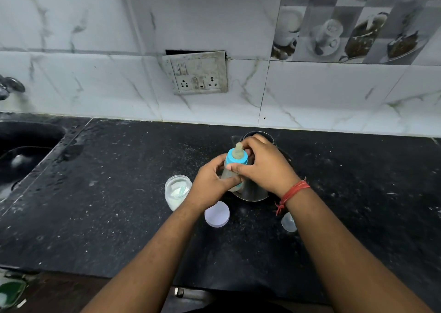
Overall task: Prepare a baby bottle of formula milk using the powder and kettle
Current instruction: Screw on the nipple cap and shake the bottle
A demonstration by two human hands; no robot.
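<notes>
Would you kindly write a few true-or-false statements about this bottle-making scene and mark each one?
1. Both hands hold the bottle. True: the left hand grips its body, the right hand its blue collar.
2. The powder jar is closed. False: it is open, and its lid lies on the counter beside it.
3. The bottle's teat is fitted. True.
4. The clear cap is on the bottle. False: it lies on the counter by the right wrist.

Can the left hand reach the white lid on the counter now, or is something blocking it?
Probably yes, once freed: the white lid lies uncovered beside the left forearm, nothing on it. But the left hand now grips the bottle.
</notes>
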